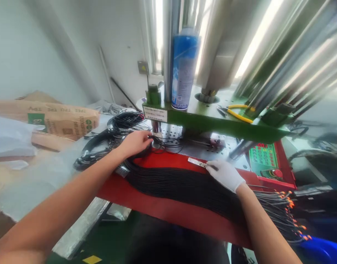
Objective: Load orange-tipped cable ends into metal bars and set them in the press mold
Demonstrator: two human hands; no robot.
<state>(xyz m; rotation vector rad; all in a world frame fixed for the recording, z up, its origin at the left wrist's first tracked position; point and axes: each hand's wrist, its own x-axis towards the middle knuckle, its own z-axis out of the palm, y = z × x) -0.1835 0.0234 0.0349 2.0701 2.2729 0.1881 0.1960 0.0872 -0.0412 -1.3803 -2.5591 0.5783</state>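
Observation:
My left hand (135, 143), bare, is closed around thin black wires (168, 143) near the machine's metal plate (185, 141). My right hand (226, 174) wears a white glove and pinches the end of a small flat metal strip (196, 162) lying on the red bed (162, 209). A thick bundle of black cables (185, 187) lies across the red bed between both hands, under my right wrist. Its orange-tipped ends (292, 216) fan out at the right.
A green machine frame (212, 123) carries a blue spray can (184, 69) and yellow-handled pliers (238, 112). A control panel (263, 156) sits at right. More coiled black cables (113, 135) and brown paper sacks (55, 117) lie at left.

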